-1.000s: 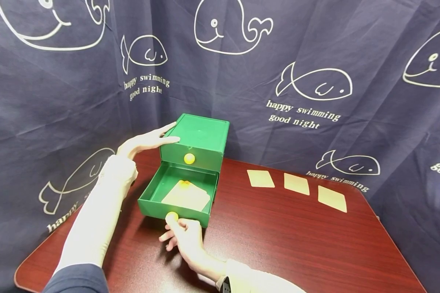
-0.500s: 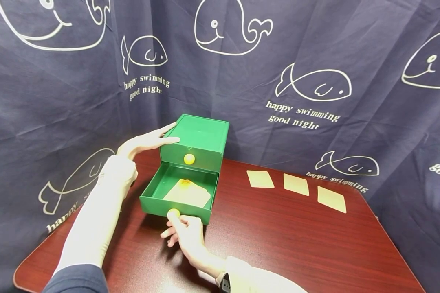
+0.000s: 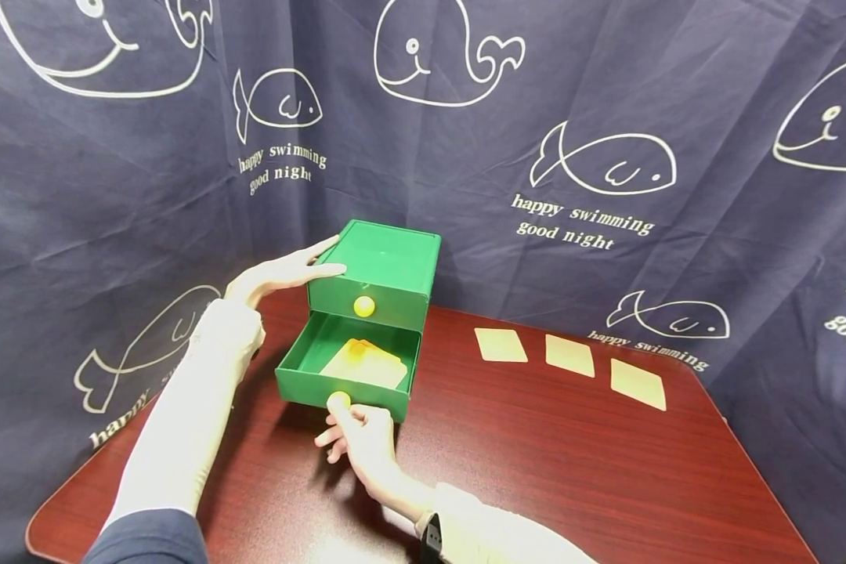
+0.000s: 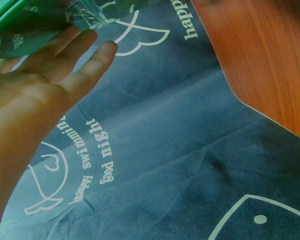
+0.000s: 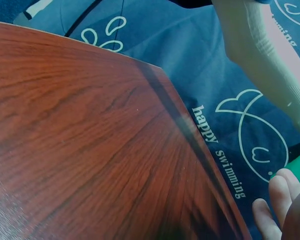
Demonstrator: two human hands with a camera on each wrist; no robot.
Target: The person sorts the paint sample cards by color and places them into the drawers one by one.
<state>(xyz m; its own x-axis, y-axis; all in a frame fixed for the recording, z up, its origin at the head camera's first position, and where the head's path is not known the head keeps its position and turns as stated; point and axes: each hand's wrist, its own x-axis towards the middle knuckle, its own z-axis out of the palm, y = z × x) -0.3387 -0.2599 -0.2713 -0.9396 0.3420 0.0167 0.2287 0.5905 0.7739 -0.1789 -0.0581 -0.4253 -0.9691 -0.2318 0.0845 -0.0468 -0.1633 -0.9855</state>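
A green cabinet with two drawers stands on the table. My left hand rests on its upper left side with straight fingers, which also lie against the green wall in the left wrist view. Below, the lower drawer is pulled out, and my right hand pinches its round yellow knob. Pale yellow square sheets lie overlapping inside, with an orange patch at their back edge. The upper drawer, with its own yellow knob, is closed. Only some right fingers show in the right wrist view.
Three pale yellow square sheets lie in a row at the table's back right: a left one, a middle one and a right one. A dark blue curtain with whale and fish drawings hangs behind the red-brown table.
The lower drawer has slid partway in toward the cabinet, with my right hand moving along on its knob. The orange patch now sits closer to the cabinet. My left hand has stayed put.
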